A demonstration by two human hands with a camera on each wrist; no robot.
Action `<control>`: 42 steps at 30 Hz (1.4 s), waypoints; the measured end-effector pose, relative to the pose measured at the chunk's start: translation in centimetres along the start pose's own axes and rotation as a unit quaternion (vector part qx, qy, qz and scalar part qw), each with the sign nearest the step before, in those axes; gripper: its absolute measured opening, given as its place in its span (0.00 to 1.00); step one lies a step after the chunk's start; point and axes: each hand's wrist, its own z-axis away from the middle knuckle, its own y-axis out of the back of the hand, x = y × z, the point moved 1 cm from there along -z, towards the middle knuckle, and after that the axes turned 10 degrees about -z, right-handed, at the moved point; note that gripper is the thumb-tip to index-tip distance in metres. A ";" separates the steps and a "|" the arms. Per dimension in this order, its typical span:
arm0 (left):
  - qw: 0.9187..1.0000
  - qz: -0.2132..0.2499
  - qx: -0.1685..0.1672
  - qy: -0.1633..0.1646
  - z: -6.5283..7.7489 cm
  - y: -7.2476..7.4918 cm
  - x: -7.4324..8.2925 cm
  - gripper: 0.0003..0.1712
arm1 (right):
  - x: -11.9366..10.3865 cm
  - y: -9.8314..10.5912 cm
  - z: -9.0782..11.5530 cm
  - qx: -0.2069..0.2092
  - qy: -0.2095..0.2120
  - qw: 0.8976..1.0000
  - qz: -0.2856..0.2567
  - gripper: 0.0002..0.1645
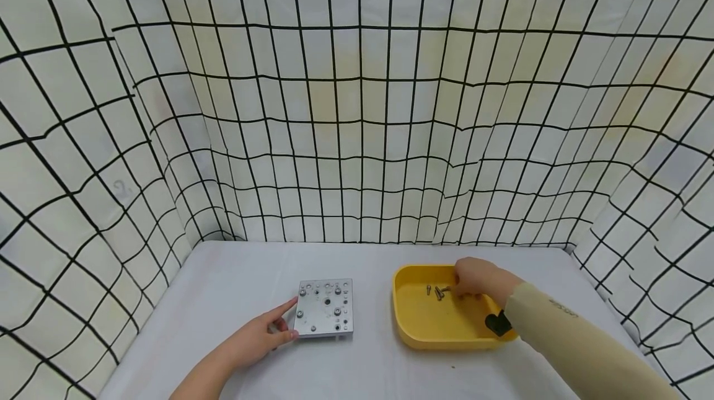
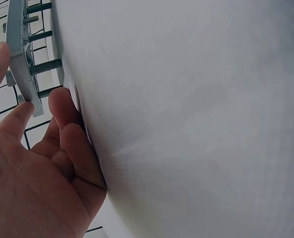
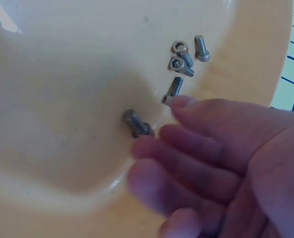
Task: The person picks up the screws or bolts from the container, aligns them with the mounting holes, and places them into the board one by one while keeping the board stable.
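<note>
My left hand [image 1: 261, 339] holds the left side of a square silver metal plate [image 1: 320, 319], thumb and one finger at its edge. Screws stand in the plate's top, and in the left wrist view threaded ends [image 2: 46, 66] stick out from its underside. The other fingers curl beside it, near the white surface. Inside a yellow tray [image 1: 413, 337], my right hand [image 1: 478, 277] reaches down among several socket head screws [image 3: 178, 65]. In the right wrist view the thumb tip touches one screw [image 3: 175, 87]; another screw [image 3: 134, 121] lies by the fingertips. The fingers are loosely bent.
A white-covered table [image 1: 245, 270] carries the plate and the tray, which stands to the plate's right. White walls with a black grid [image 1: 362, 139] enclose the back and both sides. A beige sleeve [image 1: 580, 344] covers the right forearm and crosses the tray's right rim.
</note>
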 end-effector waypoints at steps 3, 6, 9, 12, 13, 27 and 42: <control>1.000 -0.001 0.000 0.003 0.0 0.0 0.0 0.47 | 0.0 0.1 0.4 -0.002 -0.027 1.000 -0.002 0.08; 1.000 -0.003 0.001 0.009 0.0 0.0 -0.1 0.47 | 0.0 0.2 0.7 -0.006 -0.037 0.999 -0.010 0.09; 1.000 -0.005 0.003 0.016 0.0 -0.1 -0.2 0.47 | 0.1 0.1 0.6 -0.012 -0.027 0.999 -0.014 0.06; 1.000 -0.007 0.002 0.017 0.0 -0.1 -0.2 0.47 | 0.3 -0.2 0.4 -0.026 -0.008 1.000 -0.013 0.04; 1.000 -0.007 0.003 0.017 0.0 -0.1 -0.2 0.47 | 0.3 -0.2 0.4 -0.031 0.000 0.999 -0.011 0.04; 1.000 -0.005 0.003 0.011 0.1 -0.1 0.0 0.46 | -0.3 -0.4 0.6 -0.040 0.072 0.996 0.024 0.02; 1.000 -0.007 0.009 0.004 0.1 -0.1 0.0 0.46 | 0.5 -0.1 0.3 -0.037 0.008 0.999 -0.019 0.11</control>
